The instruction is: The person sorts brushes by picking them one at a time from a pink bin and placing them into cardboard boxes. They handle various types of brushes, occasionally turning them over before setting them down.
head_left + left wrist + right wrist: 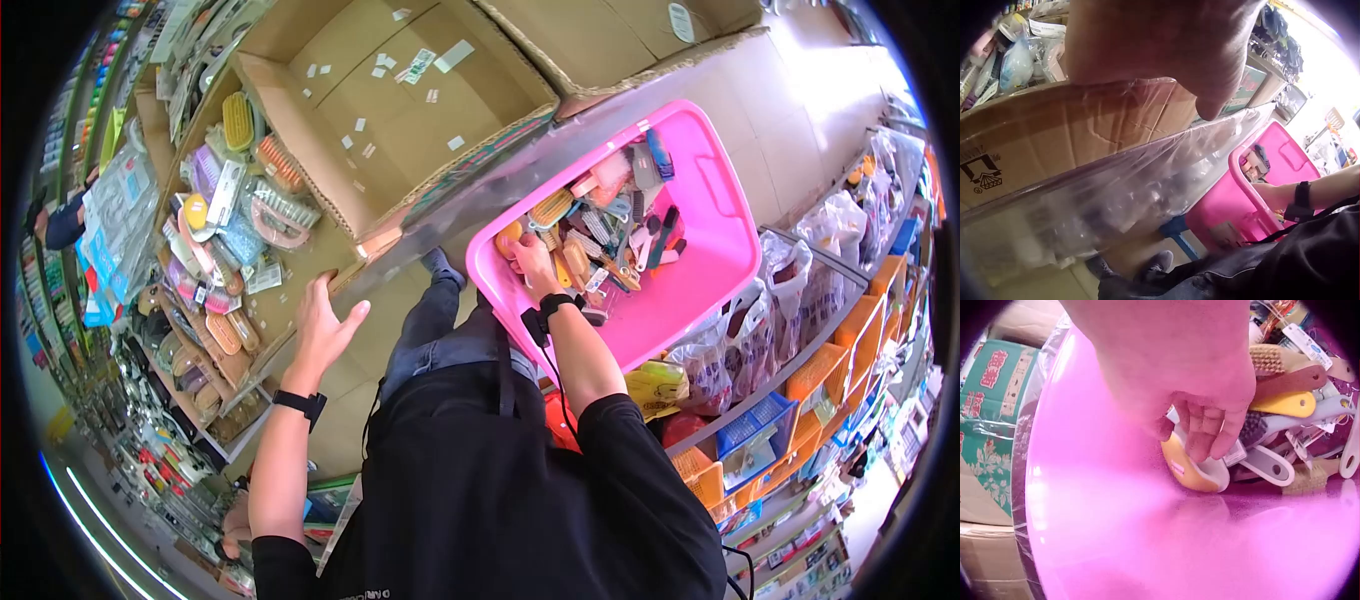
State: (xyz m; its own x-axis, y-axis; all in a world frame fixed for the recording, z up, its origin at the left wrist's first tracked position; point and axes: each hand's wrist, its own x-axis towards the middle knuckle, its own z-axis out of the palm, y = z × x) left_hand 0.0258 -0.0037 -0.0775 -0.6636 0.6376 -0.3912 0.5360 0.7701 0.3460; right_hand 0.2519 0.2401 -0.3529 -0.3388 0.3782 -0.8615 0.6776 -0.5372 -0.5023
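Note:
My right hand (pixel 533 265) reaches into a pink plastic bin (pixel 715 150) of brushes. In the right wrist view, its curled fingers and thumb pinch a rounded orange-and-white piece (pixel 1186 467) by the bin's wall; the exact kind cannot be told. Brushes with wooden, yellow (pixel 1288 405) and grey-and-white handles (pixel 1269 465) lie right beside that hand. My left hand (pixel 325 330) holds nothing, its fingers extended and thumb spread, near the edge of a cardboard box of packaged brushes (pixel 225 225). From the left wrist, that hand (pixel 1160 44) looms over the cardboard.
A large cardboard box (pixel 400 110) with scattered paper labels stands ahead, another box (pixel 640 30) beside it. White plastic bags (pixel 790 270) and orange baskets (pixel 815 370) line the right. A blue stool leg (pixel 1182 237) shows below the bin. Stocked shelves surround the aisle.

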